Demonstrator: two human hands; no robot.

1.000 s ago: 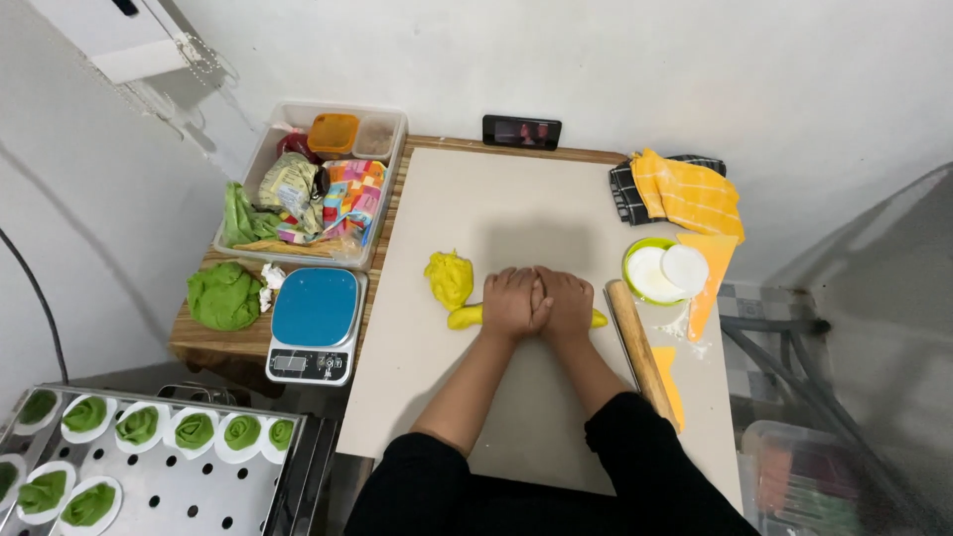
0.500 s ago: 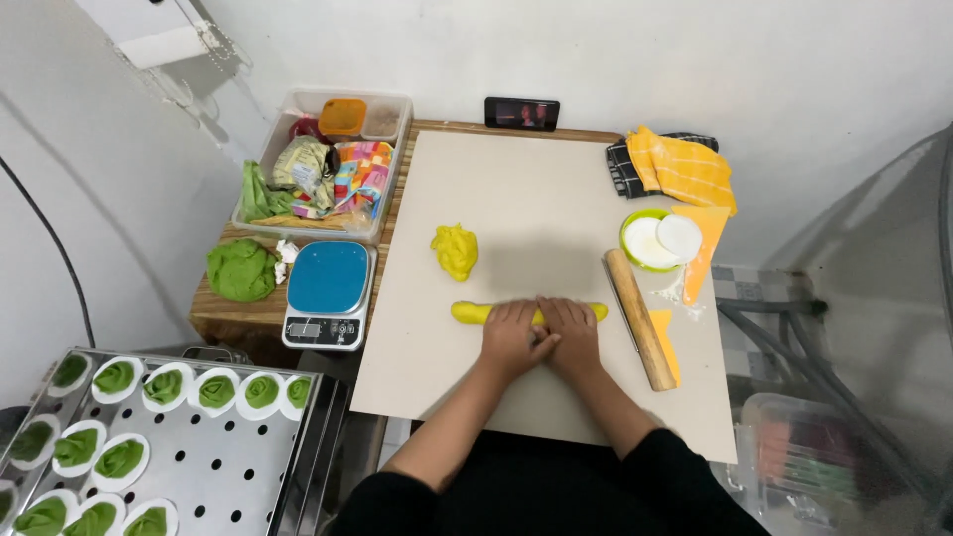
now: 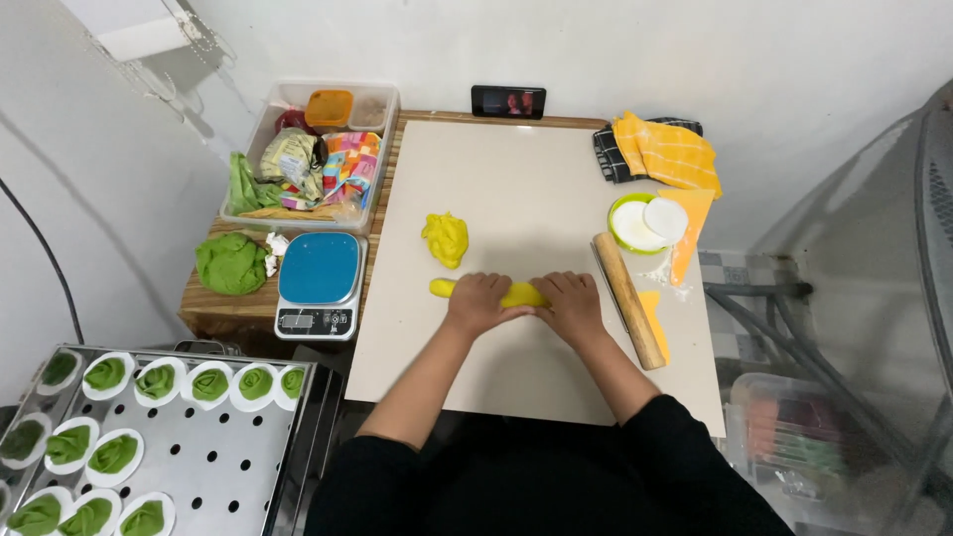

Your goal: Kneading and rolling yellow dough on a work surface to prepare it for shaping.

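Note:
A roll of yellow dough (image 3: pixel 518 294) lies across the pale work mat (image 3: pixel 516 189). My left hand (image 3: pixel 478 301) and my right hand (image 3: pixel 566 300) both press flat on it, palms down, a little apart. The roll's left end sticks out past my left hand and its middle shows between the hands. A separate lump of yellow dough (image 3: pixel 447 238) sits just beyond my left hand.
A wooden rolling pin (image 3: pixel 628 299) lies right of my right hand, beside a green bowl of white discs (image 3: pixel 640 223) and orange cloths (image 3: pixel 667 151). A blue scale (image 3: pixel 320 282), green dough (image 3: pixel 230 263) and a plastic bin (image 3: pixel 308 149) stand left. A metal tray of green pieces (image 3: pixel 149 437) is lower left.
My hands were together on the dough, then slid toward me and back while spreading apart. The yellow roll has grown longer and thinner.

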